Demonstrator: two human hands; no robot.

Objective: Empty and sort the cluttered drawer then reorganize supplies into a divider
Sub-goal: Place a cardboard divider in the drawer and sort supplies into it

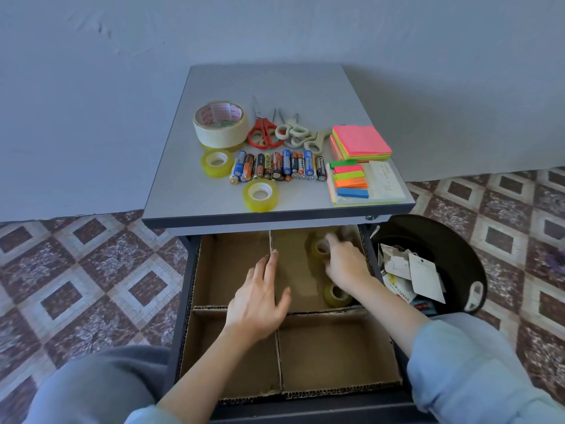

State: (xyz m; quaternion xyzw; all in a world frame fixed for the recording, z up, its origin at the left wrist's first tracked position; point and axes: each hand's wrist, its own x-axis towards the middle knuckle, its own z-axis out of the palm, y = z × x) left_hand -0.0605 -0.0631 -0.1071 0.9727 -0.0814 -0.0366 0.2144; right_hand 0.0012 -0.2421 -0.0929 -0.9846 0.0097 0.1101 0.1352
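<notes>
We see the right hand (347, 266), blurred, seemingly gripping a clear tape roll (319, 247) in the upper-right compartment of the cardboard divider (305, 393), mid-frame; the left hand (260, 301) rests open-fingered on its partition.

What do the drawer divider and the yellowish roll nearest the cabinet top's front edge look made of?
Drawer divider: corrugated cardboard, matte brown; fluting shows along its cut top edges. Yellowish roll: probably clear plastic tape on a white core, judging by its translucent, glossy look.
</notes>
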